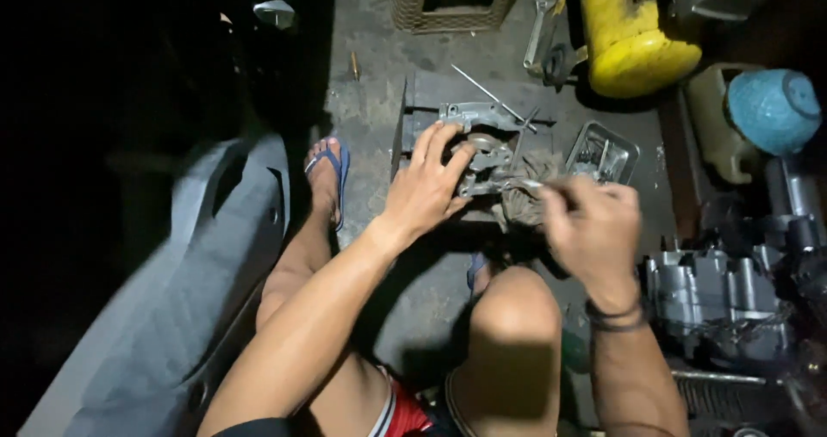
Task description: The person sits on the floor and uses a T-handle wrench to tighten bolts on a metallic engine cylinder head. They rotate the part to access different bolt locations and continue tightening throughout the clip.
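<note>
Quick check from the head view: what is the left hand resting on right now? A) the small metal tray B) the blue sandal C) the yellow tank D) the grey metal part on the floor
D: the left hand has its fingers on the grey metal part on the floor.
</note>
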